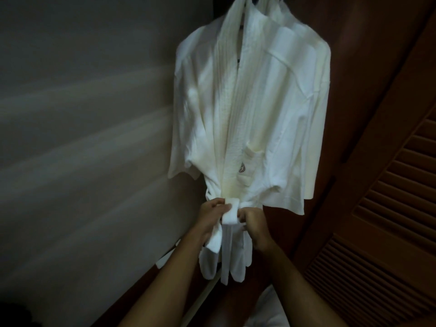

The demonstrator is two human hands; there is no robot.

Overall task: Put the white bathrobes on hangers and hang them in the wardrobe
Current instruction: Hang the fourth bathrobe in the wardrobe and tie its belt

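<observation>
White bathrobe is up: hanging inside the wardrobe, collar at top of frame, hem at about hand level. Hanger itself mostly hidden under the shoulders; only a dark sliver shows in the neck opening. A second layer of white fabric peeks out behind the collar. Could be another robe already hung, can't confirm.

Hands are both on the belt at the waist. Left hand curls around the belt just left of the knot, with a loose belt end draping below it. Right hand pinches the belt on the right side of the knot. Neither is free. Looks like tying or tightening the belt, i.e. finishing touches on this robe.

Progress, as a judgement: hanging step done for this one, only the belt tidy-up left. Whether more robes remain is not clear. Something white sits at the bottom edge between the forearms, too cut off to identify.

Surroundings: pale wardrobe wall on the left, brown louvred door on the right. Dim light, some motion blur on the left.
</observation>
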